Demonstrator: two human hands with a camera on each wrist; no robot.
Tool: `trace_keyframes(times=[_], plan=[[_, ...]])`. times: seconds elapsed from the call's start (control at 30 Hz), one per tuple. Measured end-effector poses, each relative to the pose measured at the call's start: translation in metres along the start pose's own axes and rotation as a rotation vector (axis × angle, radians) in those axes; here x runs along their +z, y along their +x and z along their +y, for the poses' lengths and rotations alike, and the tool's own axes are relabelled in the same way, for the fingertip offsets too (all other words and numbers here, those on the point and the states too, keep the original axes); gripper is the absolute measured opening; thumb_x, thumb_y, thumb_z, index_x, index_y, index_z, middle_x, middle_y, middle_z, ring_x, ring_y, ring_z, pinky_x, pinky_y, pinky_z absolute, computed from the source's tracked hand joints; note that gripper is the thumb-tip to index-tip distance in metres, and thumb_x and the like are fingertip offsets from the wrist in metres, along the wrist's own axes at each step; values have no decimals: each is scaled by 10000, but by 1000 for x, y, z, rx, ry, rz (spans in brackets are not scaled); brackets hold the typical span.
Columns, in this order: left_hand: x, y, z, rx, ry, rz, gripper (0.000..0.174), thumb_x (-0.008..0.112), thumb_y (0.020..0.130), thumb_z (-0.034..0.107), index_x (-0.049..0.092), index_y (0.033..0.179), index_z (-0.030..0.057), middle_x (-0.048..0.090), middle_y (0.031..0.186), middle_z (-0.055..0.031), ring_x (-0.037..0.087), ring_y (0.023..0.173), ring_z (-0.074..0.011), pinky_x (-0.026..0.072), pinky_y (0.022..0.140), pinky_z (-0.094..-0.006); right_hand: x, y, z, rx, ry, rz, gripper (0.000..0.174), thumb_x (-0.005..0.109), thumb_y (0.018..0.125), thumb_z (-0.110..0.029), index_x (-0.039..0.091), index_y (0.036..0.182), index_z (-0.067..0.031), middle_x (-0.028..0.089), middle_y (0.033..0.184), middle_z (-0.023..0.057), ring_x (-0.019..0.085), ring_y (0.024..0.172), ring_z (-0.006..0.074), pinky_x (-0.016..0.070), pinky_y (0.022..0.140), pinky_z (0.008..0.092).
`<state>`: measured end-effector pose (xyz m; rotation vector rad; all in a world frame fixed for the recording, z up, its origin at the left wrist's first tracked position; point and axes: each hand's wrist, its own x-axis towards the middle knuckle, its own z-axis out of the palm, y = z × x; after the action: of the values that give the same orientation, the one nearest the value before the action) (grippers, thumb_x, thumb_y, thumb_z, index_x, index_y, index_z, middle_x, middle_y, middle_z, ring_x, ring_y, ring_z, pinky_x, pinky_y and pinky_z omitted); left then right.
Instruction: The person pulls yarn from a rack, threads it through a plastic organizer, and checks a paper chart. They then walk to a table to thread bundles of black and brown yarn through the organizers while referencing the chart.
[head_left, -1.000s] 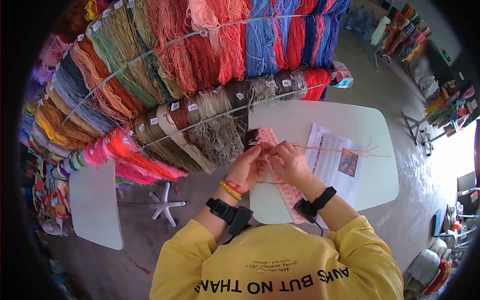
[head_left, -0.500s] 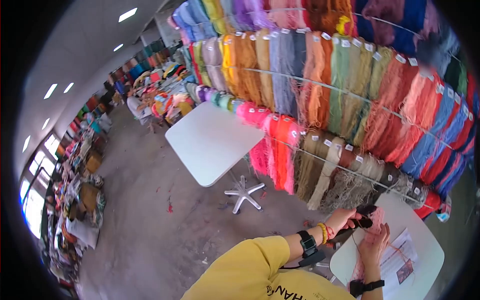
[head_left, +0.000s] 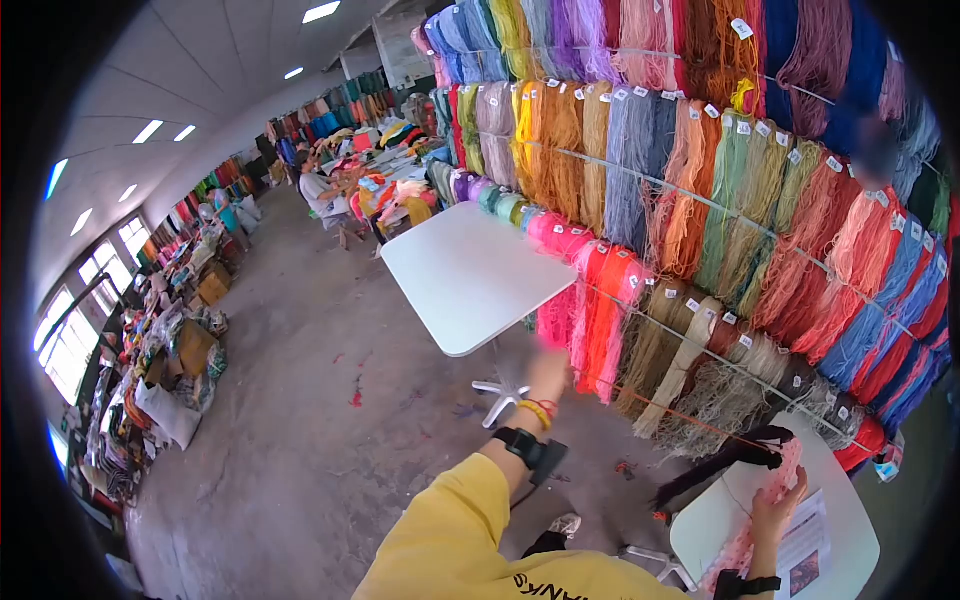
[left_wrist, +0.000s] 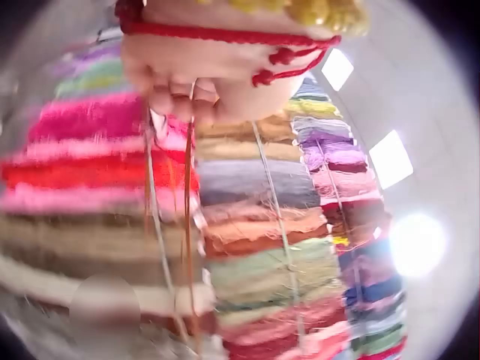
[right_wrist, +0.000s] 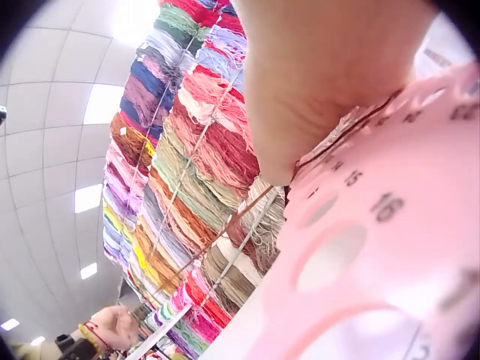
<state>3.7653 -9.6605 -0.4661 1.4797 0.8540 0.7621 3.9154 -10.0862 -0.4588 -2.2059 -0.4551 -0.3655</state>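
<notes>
At the right of the head view, the right hand (head_left: 775, 512) grips a long pink board (head_left: 733, 548) with a row of holes; the right wrist view shows printed numbers such as 16 on the board (right_wrist: 420, 202). A black yarn bundle (head_left: 725, 465) hangs from its upper end. Stretched out to the left, the blurred left hand (head_left: 547, 378) holds orange-brown thread (head_left: 690, 421), which runs across to the board. In the left wrist view, that hand's fingers (left_wrist: 180, 103) are curled round strands (left_wrist: 188, 217) of the thread.
Racks of coloured yarn hanks (head_left: 700, 190) with white tags rise in front. A white table (head_left: 470, 275) stands ahead on the left; a second table (head_left: 845, 530) under the board bears a printed sheet (head_left: 808, 535). Bags and boxes line the far left, and people are in the distance.
The left hand has moved away from the board, far out to the left, drawing thread with it. The head view has swung left. The right hand has stayed at the board.
</notes>
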Motion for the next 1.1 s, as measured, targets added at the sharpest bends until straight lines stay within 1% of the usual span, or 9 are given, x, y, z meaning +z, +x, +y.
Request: trace_keyframes(times=[0.1, 0.17, 0.23, 0.3, 0.63, 0.73, 0.83, 0.87, 1.1], plan=[[-19, -22, 26, 686, 1033, 609, 284, 567, 746, 248, 609, 935, 41, 602, 869, -166, 574, 845, -312, 457, 722, -388, -3, 3, -15, -37, -19, -49, 738, 617, 618, 9, 295, 1282, -13, 343, 1294, 197, 359, 1193, 371, 378, 935, 424], [11, -40, 23, 684, 822, 101, 349, 571, 756, 258, 568, 1031, 43, 578, 981, -176, 542, 936, -318, 442, 786, -396, -2, 3, -33, -120, -64, -88, 742, 623, 611, 0, 300, 1279, -15, 334, 1299, 206, 363, 1189, 378, 379, 936, 423], [64, -78, 24, 459, 378, -481, 369, 603, 774, 260, 562, 1048, 17, 571, 984, -163, 565, 871, -293, 465, 748, -370, 3, 0, -61, -260, -127, -117, 744, 627, 607, -13, 305, 1277, -17, 325, 1303, 217, 374, 1180, 388, 382, 934, 424], [115, -117, 21, 453, 104, -738, 511, 632, 785, 315, 489, 1160, -2, 544, 1024, -177, 584, 872, -251, 475, 741, -335, 9, -5, -93, -322, -110, -160, 719, 628, 611, -39, 329, 1264, -22, 325, 1302, 239, 401, 1156, 414, 395, 925, 430], [123, -127, 42, -17, -138, -919, 361, 616, 839, 292, 539, 1041, 3, 541, 758, -15, 512, 628, -80, 432, 546, -227, 10, -20, -152, -544, -137, -287, 773, 681, 593, -32, 324, 1278, -13, 350, 1281, 224, 504, 1062, 357, 489, 797, 390], [113, -120, 56, -118, -271, -985, 289, 594, 859, 255, 555, 1010, 12, 526, 721, 10, 490, 582, -49, 408, 517, -202, 16, -17, -158, -15, 464, -425, 665, 644, 662, 28, 344, 1254, -13, 417, 1254, 148, 563, 936, 208, 477, 764, 300], [104, -109, 58, -205, -473, -1101, 262, 586, 868, 238, 562, 1005, 16, 522, 719, 21, 492, 577, -42, 410, 528, -191, 30, 0, -146, 93, 719, -578, 433, 576, 767, 18, 431, 1175, 1, 537, 1097, 69, 552, 794, 89, 452, 702, 230], [99, -104, 61, -246, -519, -1129, 259, 587, 868, 237, 564, 1001, 17, 523, 721, 22, 500, 579, -47, 416, 536, -192, 29, 1, -145, 147, 770, -647, 235, 517, 840, -38, 511, 1072, -1, 596, 921, 19, 551, 758, 73, 444, 678, 219], [91, -82, 43, -742, -1158, -1186, 246, 518, 901, 171, 485, 1131, 89, 582, 949, 5, 561, 701, -122, 460, 576, -240, 55, 16, -164, 329, 1116, -716, 303, 587, 826, -196, 540, 1048, 5, 625, 915, 56, 598, 760, 110, 473, 668, 228]])
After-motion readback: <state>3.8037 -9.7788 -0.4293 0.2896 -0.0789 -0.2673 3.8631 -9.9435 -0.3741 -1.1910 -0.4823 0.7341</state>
